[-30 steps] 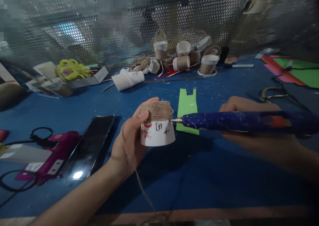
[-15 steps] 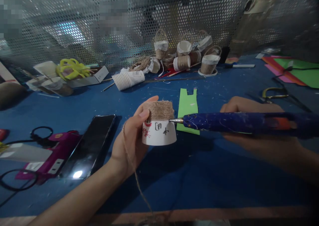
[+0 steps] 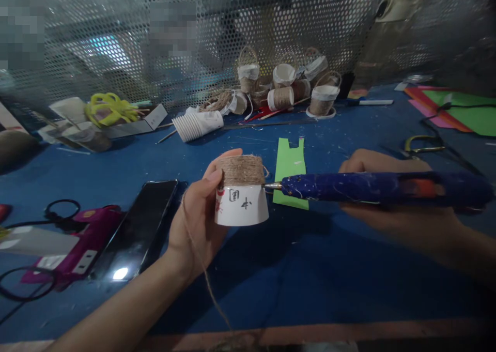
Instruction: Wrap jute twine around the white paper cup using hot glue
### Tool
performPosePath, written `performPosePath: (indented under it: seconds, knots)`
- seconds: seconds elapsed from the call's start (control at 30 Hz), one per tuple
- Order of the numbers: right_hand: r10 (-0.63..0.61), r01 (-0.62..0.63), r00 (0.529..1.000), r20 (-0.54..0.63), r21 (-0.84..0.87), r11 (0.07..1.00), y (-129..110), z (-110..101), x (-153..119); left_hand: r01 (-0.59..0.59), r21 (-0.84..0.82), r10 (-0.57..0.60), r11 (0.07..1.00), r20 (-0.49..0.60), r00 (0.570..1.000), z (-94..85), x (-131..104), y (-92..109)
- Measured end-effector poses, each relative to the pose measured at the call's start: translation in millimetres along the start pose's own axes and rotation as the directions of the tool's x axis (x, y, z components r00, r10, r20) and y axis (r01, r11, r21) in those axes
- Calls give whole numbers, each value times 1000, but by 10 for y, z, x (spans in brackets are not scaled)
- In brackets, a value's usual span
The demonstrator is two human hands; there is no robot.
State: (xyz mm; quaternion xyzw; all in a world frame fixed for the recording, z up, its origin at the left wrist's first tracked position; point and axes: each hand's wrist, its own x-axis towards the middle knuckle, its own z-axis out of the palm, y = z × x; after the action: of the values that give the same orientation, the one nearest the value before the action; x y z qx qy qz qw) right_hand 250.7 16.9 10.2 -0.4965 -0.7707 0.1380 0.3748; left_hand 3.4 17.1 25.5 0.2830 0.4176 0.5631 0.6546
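Observation:
My left hand grips an upside-down white paper cup, thumb in front and fingers behind. Brown jute twine is wound in rows round the cup's narrower upper part, and a small loop sticks out at its right. A loose strand of the twine runs over my left palm and down past the table's front edge. In my right hand is a blue hot glue gun, held level. Its metal nozzle meets the cup's right side, just under the lowest row of twine.
Behind the cup lies a green paper cutout. On the left are a black phone and a magenta power strip. Stacked paper cups and several twine-wrapped little baskets stand by the perforated metal screen. Coloured paper lies far right.
My left hand has turned the cup a little, so its printed marks have shifted left and a twine loop shows at the right. The glue gun's nozzle stays at the twine's lower edge.

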Motion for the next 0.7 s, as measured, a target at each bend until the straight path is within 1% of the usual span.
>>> performPosePath:
  seconds: [0.13,0.23,0.33,0.43,0.57,0.7]
  knots:
    - [-21,21,1000,1,12,1000,6,-2,-15,5,2,-5,1000,-6,1000,13,1,-16]
    - [1,-2,1000,30,23,1000,3,-5,-21,17,16,-17,1000,-1,1000,16,7,-24]
    - [10,-11,1000,28,40,999,-4,-7,-18,31,18,-30,999,-9,999,21,5,-11]
    - [9,-10,1000,19,58,998,-8,-1,-6,40,0,-40,999,-13,999,17,-1,11]
    - [1,-2,1000,21,53,999,-9,10,14,47,-39,-46,998,14,999,-6,-7,20]
    - [-21,21,1000,19,25,999,-15,8,27,54,-74,-52,996,18,998,-14,-8,18]
